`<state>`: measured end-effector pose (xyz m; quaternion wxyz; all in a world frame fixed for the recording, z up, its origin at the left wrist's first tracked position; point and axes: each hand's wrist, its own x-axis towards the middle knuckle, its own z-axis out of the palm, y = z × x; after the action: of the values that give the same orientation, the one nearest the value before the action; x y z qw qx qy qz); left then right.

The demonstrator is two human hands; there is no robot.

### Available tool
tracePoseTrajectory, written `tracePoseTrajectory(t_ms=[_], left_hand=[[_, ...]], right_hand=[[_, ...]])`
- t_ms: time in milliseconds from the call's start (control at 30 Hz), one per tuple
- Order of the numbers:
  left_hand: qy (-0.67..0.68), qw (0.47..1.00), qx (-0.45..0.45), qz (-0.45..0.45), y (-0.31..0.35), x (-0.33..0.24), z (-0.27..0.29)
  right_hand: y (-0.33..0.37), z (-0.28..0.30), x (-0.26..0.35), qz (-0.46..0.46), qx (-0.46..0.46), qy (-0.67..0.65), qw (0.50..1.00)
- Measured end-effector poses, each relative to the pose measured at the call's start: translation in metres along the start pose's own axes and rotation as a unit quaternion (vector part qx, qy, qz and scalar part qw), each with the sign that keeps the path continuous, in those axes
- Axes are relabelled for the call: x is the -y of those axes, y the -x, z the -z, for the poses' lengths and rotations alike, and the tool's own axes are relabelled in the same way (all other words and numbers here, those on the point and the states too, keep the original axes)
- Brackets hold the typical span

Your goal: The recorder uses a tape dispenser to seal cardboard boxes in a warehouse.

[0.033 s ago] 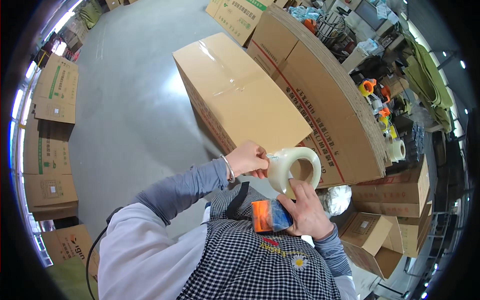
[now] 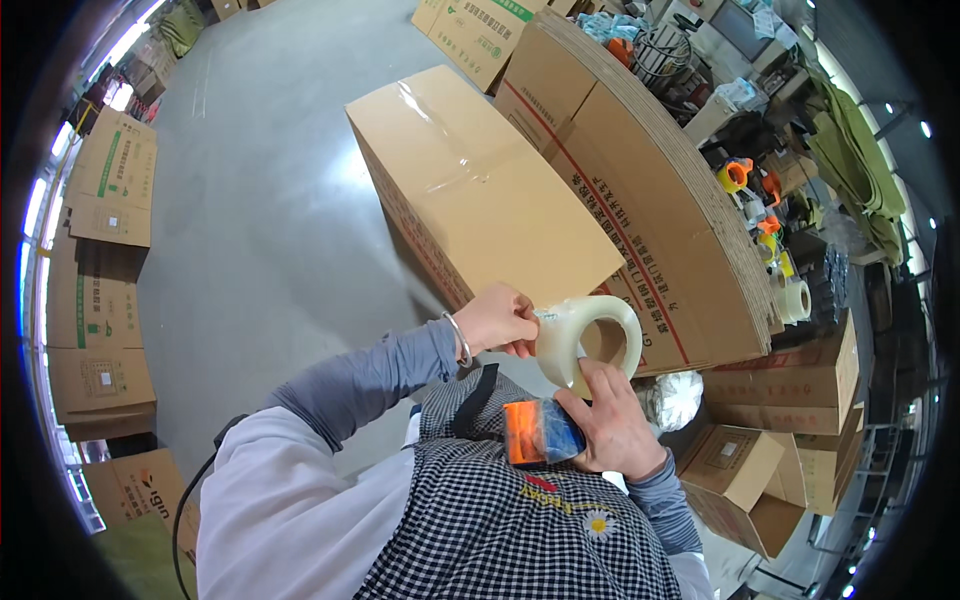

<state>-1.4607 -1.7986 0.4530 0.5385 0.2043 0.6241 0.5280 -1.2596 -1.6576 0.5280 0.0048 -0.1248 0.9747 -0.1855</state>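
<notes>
A large roll of clear packing tape (image 2: 557, 345) sits in a tape dispenser (image 2: 543, 432) whose orange and blue body rests close to the checked apron. My right hand (image 2: 620, 425) is wrapped round the dispenser, with its fingers reaching up to the roll's lower edge. At the roll's left side my left hand (image 2: 495, 318) is closed in a pinch; the tape's end is too small to make out between the fingertips. Just beyond both hands lies a long brown cardboard box (image 2: 500, 200), with strips of clear tape across its top.
A tall stack of flat cardboard (image 2: 640, 200) stands right of the box. Further right, a cluttered bench holds more tape rolls (image 2: 795, 300) and tools. Open cartons (image 2: 745, 470) sit at the lower right. Other cartons (image 2: 110, 300) line the left side of the grey floor (image 2: 250, 180).
</notes>
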Motion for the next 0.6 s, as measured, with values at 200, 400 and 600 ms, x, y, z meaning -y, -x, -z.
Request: tracePoseTrajectory(t_ms=[200,400,600], left_hand=[[0.033,0.999,-0.019,0.024,-0.011,0.027,-0.005],[-0.086,0.992,-0.070,-0.068,0.001,0.033,0.002],[-0.215,0.901,-0.269,-0.264,0.012,0.032,0.025]], right_hand=[[0.002,-0.008,-0.002,-0.016,-0.018,-0.016,1.000],[0.008,-0.021,-0.014,-0.035,-0.051,-0.057,0.996],[0.034,-0.035,-0.050,-0.131,-0.099,-0.251,0.954]])
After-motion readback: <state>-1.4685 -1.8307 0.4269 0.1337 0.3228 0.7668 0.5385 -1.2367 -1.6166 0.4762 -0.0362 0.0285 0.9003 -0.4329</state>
